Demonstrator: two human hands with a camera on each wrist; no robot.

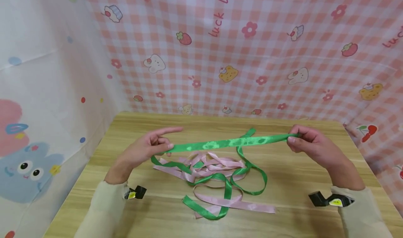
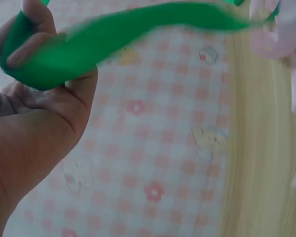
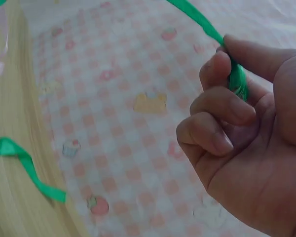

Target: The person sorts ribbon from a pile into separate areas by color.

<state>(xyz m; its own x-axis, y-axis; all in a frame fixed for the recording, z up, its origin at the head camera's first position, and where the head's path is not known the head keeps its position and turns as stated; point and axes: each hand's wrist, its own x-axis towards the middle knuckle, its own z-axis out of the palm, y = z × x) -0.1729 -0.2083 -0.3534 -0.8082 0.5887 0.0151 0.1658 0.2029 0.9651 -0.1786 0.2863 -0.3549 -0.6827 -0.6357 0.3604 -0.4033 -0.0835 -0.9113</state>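
Observation:
A green ribbon (image 1: 226,142) is stretched level above the wooden table (image 1: 299,203) between both hands. My left hand (image 1: 148,148) pinches it near one end, thumb under, forefinger pointing out; in the left wrist view the green ribbon (image 2: 113,37) runs over the thumb (image 2: 24,47). My right hand (image 1: 306,143) pinches the other end between thumb and curled fingers, and the right wrist view shows the ribbon (image 3: 237,79) tucked among the fingers (image 3: 222,106). The rest of the green ribbon loops down onto a tangle of pink ribbon (image 1: 211,164) on the table.
A pink checked cloth (image 1: 252,56) with cartoon prints hangs behind and to the right of the table. A white printed cloth (image 1: 37,108) hangs at the left. A loose length of pink ribbon (image 1: 248,205) lies toward the front of the table.

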